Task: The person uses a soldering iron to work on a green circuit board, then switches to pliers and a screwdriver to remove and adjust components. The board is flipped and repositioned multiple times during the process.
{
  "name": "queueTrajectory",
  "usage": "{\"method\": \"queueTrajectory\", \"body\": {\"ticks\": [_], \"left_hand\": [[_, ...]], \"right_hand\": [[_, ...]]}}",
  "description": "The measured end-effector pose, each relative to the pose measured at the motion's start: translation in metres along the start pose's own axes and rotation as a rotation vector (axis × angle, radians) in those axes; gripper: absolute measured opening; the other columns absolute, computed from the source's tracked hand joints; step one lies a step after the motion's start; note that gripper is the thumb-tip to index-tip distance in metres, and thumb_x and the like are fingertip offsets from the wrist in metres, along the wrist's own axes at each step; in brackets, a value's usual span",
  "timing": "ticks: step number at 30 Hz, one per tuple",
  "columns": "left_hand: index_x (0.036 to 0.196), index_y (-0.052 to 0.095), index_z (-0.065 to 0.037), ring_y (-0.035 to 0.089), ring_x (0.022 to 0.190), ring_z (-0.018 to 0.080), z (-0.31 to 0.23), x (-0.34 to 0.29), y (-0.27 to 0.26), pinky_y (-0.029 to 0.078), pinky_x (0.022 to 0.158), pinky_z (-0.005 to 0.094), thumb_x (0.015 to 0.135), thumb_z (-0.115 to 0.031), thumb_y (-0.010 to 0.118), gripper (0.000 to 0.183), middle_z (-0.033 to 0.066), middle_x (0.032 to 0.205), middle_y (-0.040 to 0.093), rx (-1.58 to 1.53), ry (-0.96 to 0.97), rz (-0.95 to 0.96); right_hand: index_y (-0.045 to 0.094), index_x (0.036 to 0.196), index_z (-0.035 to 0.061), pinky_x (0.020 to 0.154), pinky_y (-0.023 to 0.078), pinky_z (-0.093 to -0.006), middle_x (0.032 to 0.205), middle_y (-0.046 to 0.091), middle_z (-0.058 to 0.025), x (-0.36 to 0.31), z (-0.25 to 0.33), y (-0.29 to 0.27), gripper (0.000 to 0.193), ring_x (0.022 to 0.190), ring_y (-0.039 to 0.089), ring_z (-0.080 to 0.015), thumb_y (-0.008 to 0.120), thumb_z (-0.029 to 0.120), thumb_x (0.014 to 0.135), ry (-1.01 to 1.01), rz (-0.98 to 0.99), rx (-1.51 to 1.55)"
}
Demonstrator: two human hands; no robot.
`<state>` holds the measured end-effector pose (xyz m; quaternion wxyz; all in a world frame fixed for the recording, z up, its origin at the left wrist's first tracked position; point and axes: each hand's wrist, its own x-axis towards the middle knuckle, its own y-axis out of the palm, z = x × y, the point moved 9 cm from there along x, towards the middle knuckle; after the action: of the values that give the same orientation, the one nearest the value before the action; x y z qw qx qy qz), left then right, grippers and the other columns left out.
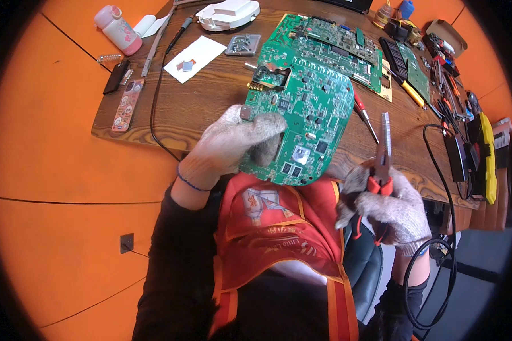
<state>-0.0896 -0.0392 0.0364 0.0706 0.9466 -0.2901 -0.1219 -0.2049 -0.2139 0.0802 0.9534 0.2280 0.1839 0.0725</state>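
My left hand (227, 139), in a whitish knit glove with dirty fingertips, grips a green circuit board (335, 102) by its left edge, the thumb lying over its face. The board has rounded lower corners, black chips, a silver square chip and a cutout near its upper left. Right of the board, my right hand (401, 210), gloved too, is closed around long-nose pliers (380, 170) with red handles. Their jaws point up and away from me, apart from the board. Just beyond lies a red-handled screwdriver (365, 113) on the table.
More circuit boards (335, 51) lie behind on the wooden table (179, 108). A clear tray of screws (243, 44), a white paper (193, 58), a white casing (228, 14) and a pink bottle (118, 29) stand farther left. A black cable (450, 227) loops by my right forearm; tools crowd the right side.
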Motion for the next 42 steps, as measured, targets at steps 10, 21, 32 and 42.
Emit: {"method": "queueTrajectory", "body": {"ticks": [10,21,32,42], "left_hand": [[0.083,0.069,-0.001,0.058,0.066,0.0104,-0.015,-0.021,0.033,0.046,0.063,0.0274,0.082,-0.023,0.072,0.022,0.0013,0.071,0.065,0.640,-0.256,0.179],[0.131,0.044,0.007,0.059,0.113,0.0340,-0.013,-0.006,-0.021,0.051,0.095,0.0456,0.077,-0.087,0.036,0.109,0.0244,0.126,0.055,-0.686,0.315,0.060],[0.130,0.051,-0.002,0.060,0.109,0.0309,0.062,-0.002,0.034,0.048,0.093,0.0453,0.091,-0.033,0.063,0.051,0.0160,0.121,0.059,-0.913,0.285,-0.378],[0.114,0.062,0.000,0.063,0.093,0.0175,-0.003,-0.054,0.019,0.053,0.082,0.0328,0.086,0.001,0.067,0.029,0.0092,0.106,0.066,-0.496,0.550,-0.487]], "right_hand": [[0.059,0.121,-0.0013,0.076,0.051,-0.0258,0.098,0.066,-0.0065,0.006,0.024,-0.057,0.046,0.083,0.062,-0.0110,0.075,0.018,0.083,-0.182,-0.483,-0.509],[0.061,0.104,0.0006,0.073,0.054,-0.0282,0.092,0.067,-0.0059,0.013,-0.035,-0.082,0.020,0.082,0.065,-0.0144,0.069,0.007,0.086,-0.308,-0.485,0.195],[0.056,0.114,0.0016,0.080,0.056,-0.0298,0.102,0.065,-0.0070,0.033,-0.063,-0.022,0.024,0.085,0.063,-0.0135,0.062,0.012,0.093,-0.221,-0.321,0.154],[0.052,0.134,0.0085,0.088,0.049,-0.0359,0.113,0.065,-0.0132,0.003,-0.028,-0.027,0.051,0.101,0.065,-0.0230,0.066,0.029,0.090,-0.013,-0.137,-0.729]]}}
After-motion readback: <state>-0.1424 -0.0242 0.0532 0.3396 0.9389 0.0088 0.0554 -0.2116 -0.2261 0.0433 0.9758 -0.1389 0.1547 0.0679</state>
